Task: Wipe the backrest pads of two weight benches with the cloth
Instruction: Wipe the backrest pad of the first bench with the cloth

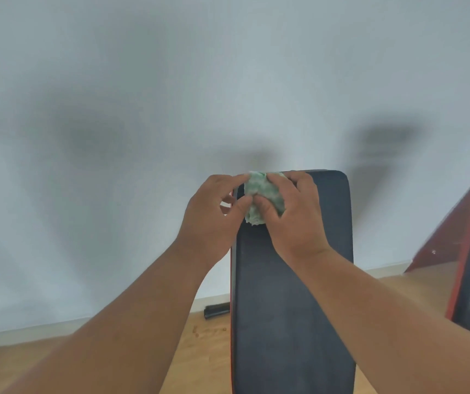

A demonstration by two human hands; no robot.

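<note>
Two hands [256,214] half-hiding bunched cloth [259,189]

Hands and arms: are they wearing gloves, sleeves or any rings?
No. The left hand and right hand are bare, with no gloves and no rings visible on the fingers. Both forearms are bare too: no sleeves, watch or bracelet in view.

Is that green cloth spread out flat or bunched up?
Bunched up. The cloth is a crumpled wad at the top of the backrest pad, gripped by the left hand and right hand.
</note>
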